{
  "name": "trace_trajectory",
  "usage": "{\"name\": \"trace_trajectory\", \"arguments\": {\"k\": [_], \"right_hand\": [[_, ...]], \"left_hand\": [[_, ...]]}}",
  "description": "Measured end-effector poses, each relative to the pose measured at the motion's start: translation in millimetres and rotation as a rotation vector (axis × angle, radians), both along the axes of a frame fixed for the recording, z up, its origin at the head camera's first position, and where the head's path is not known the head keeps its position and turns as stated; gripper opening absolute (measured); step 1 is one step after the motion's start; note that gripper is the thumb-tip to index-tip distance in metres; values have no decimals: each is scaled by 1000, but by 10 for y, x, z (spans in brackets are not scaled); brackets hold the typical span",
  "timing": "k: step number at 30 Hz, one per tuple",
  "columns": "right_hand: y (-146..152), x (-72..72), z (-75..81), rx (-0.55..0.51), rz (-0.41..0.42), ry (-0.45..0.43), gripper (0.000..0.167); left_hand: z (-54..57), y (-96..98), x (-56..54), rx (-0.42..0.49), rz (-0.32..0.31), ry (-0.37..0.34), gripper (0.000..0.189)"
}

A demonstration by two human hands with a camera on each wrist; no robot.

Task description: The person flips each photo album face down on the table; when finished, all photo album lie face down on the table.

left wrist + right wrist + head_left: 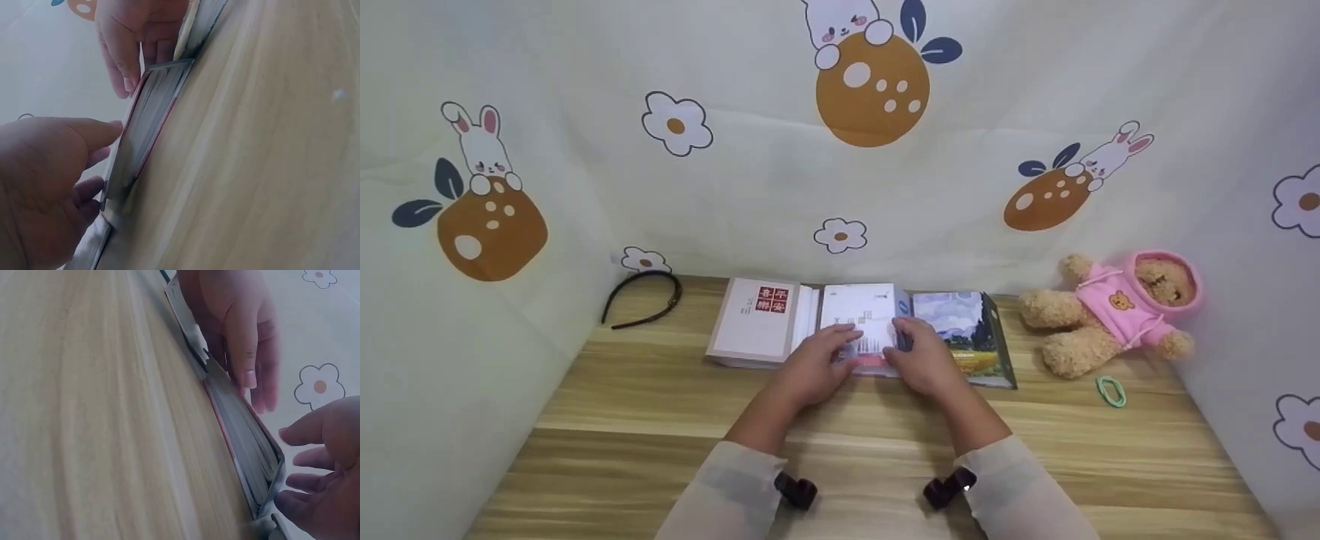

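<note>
On the wooden table lie three books side by side. The middle book (pixel 851 300) has a white cover with a pink lower part and a blue mark on its spine. My left hand (pixel 814 364) rests over its left side, fingertips on the cover. At its right side is my right hand (pixel 926 360), the thumb at the cover and the fingers along the spine. In the right wrist view the right hand's fingers (pixel 306 481) are loosely bent beside the spine. A cream book (pixel 750 330) with red squares lies left, and a landscape-painting book (pixel 956 315) right.
A black headband (pixel 676 300) lies at the back left. On the right are a teddy bear (pixel 1121 304) in a pink hoodie and a green hair tie (pixel 1110 391). A printed curtain (pixel 750 187) encloses the table's back and sides.
</note>
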State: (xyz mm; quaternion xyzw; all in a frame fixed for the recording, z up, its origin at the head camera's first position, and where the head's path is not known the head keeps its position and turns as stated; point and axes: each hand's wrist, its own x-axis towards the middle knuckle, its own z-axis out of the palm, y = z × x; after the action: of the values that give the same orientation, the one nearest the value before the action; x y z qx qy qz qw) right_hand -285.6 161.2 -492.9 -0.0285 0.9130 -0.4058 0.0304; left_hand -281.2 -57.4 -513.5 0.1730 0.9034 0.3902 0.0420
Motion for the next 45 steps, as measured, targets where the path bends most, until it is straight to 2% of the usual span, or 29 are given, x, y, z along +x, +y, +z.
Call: {"name": "trace_trajectory", "arguments": {"k": [3, 6, 9, 12, 14, 20, 23, 26, 29, 34, 38, 41, 45], "right_hand": [[-77, 43, 51, -84, -3, 52, 60], [-194, 92, 113, -187, 41, 88, 60], [-339, 107, 166, -272, 129, 72, 62], [-513, 80, 204, -308, 205, 21, 65], [-641, 41, 212, -308, 243, -4, 66], [-1036, -76, 234, -254, 279, -106, 69], [-1187, -130, 193, -247, 283, -146, 70], [-1292, -151, 128, -267, 275, -180, 73], [-1364, -145, 74, -264, 263, -196, 75], [-1417, -142, 37, -212, 258, -183, 76], [-1432, -149, 41, -194, 263, -174, 78], [-1444, -149, 42, -211, 274, -164, 76], [-1465, -137, 95, -254, 307, -151, 69]], "left_hand": [[45, -68, -16, 104, 91, 1, 48], [87, -180, -50, 189, 215, 41, 46], [131, -353, -86, 243, 339, 104, 47], [173, -567, -106, 267, 429, 127, 50], [190, -716, -104, 282, 466, 96, 52], [193, -1117, -85, 289, 574, -79, 61], [177, -1256, -80, 280, 590, -149, 72], [137, -1328, -78, 314, 567, -220, 82], [92, -1363, -85, 362, 552, -269, 83], [47, -1396, -98, 446, 579, -268, 80], [73, -1366, -96, 530, 601, -256, 77], [144, -1335, -73, 596, 610, -233, 77], [298, -1280, -23, 702, 599, -200, 73]]}}
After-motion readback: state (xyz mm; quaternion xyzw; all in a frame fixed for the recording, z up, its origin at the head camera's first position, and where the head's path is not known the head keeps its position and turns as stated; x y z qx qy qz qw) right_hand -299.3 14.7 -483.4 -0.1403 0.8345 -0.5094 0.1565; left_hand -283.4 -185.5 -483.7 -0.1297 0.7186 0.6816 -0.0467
